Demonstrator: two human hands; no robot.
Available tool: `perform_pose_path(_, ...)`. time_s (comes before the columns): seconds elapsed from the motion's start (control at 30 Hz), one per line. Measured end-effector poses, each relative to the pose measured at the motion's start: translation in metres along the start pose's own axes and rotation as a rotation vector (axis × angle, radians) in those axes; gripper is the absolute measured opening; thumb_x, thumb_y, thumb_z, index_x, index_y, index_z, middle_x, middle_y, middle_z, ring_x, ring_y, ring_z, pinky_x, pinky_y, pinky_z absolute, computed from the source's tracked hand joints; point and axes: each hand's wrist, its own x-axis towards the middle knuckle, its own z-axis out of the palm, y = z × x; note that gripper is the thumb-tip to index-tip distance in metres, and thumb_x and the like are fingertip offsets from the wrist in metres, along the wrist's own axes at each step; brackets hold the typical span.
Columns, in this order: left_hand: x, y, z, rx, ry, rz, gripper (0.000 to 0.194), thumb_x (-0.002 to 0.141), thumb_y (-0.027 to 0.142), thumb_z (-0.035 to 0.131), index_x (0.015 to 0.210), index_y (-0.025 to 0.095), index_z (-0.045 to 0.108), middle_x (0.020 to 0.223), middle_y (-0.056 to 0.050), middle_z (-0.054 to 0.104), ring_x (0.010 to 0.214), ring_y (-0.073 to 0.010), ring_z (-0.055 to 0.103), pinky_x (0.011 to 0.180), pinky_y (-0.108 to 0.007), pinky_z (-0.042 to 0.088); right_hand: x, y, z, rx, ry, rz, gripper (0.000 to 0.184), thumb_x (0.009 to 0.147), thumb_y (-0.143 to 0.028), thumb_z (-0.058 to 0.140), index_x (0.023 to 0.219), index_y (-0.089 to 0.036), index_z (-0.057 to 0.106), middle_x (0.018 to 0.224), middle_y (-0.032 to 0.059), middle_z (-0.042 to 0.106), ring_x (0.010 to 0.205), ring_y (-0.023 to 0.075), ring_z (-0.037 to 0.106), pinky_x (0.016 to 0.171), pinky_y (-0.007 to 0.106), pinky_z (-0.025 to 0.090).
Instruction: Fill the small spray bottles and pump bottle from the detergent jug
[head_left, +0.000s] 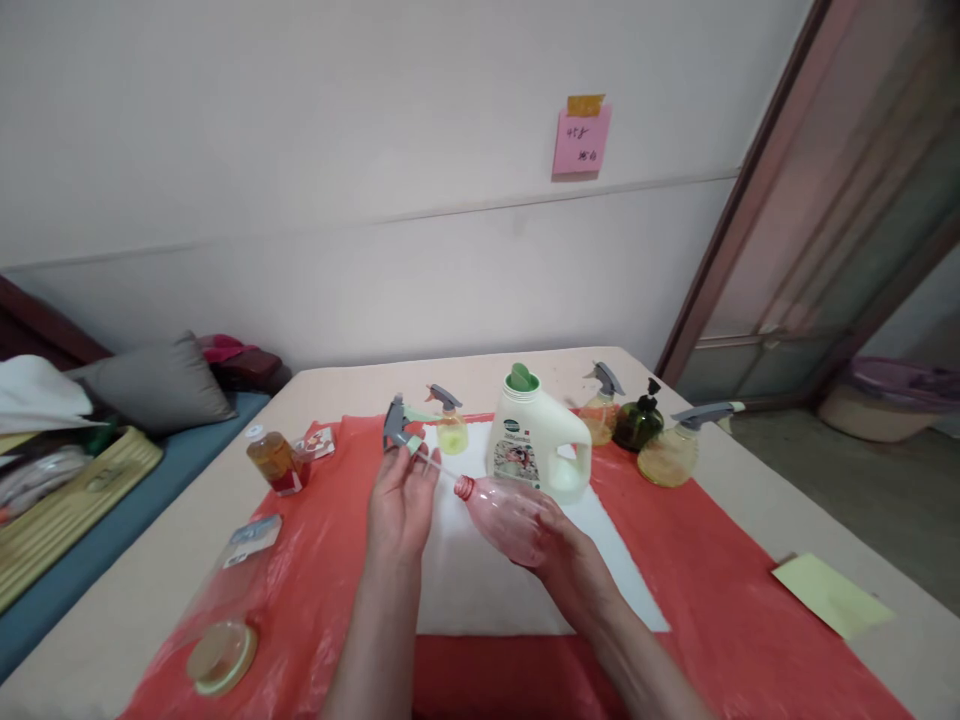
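Observation:
My left hand (403, 500) is closed on a grey trigger spray head (397, 425) with a pale green collar. A thin tube (439, 463) runs from the collar toward the mouth of a clear pink bottle (506, 515). That bottle lies tilted in my right hand (566, 545), whose fingers wrap round its base end; its neck points left. Whether the tube tip is inside the neck I cannot tell. Just behind the pink bottle stands a pale green detergent jug (517, 425), its green spout open at the top. A spray bottle with yellow-green liquid (453, 436) stands behind my left hand.
At the right stand an orange spray bottle (598, 420), a dark green pump bottle (637, 428) and a yellowish spray bottle (666, 458). An amber bottle (275, 462) and a round lidded jar (223, 657) are at left. White paper (487, 600) covers part of the red sheet (315, 560).

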Motion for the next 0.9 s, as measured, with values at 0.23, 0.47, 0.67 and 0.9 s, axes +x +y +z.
perform_pose_path(0.23,-0.025,-0.035,0.005,0.157,-0.174,-0.071,0.018,0.077,0.015,0.075,0.094,0.019,0.068,0.103,-0.006,0.071,0.094,-0.0160,0.065,0.082,-0.032,0.053,-0.002,-0.005,0.006,0.092,0.076,-0.080,0.063,0.067,-0.043,0.077,0.126,-0.028,0.058,0.133,0.0066,0.062,0.122,0.0320,0.055,0.091,0.043,0.047)
perform_pose_path(0.47,-0.028,-0.050,0.002,0.182,-0.213,-0.122,0.023,0.081,0.022,0.073,0.103,0.022,0.071,0.114,-0.006,0.068,0.100,-0.0154,0.063,0.086,-0.031,0.051,-0.003,-0.007,0.006,0.117,0.093,-0.136,0.064,0.063,-0.040,0.081,0.120,-0.028,0.056,0.133,0.0066,0.061,0.124,0.0331,0.053,0.094,0.045,0.046)
perform_pose_path(0.67,-0.031,-0.045,0.002,0.249,-0.234,-0.047,0.026,0.077,0.021,0.077,0.102,0.022,0.072,0.107,-0.005,0.070,0.104,-0.0173,0.063,0.096,-0.035,0.048,-0.007,-0.011,0.007,0.042,0.123,-0.210,0.069,0.062,-0.038,0.081,0.123,-0.027,0.051,0.126,0.0071,0.063,0.117,0.0301,0.056,0.093,0.041,0.044)
perform_pose_path(0.9,-0.033,-0.038,0.002,0.349,-0.263,0.010,0.030,0.074,0.020,0.080,0.103,0.021,0.072,0.107,-0.006,0.071,0.106,-0.0173,0.064,0.099,-0.033,0.046,-0.008,-0.014,0.007,-0.076,0.173,-0.238,0.075,0.057,-0.036,0.083,0.123,-0.029,0.049,0.116,0.0047,0.065,0.106,0.0261,0.058,0.084,0.036,0.043)
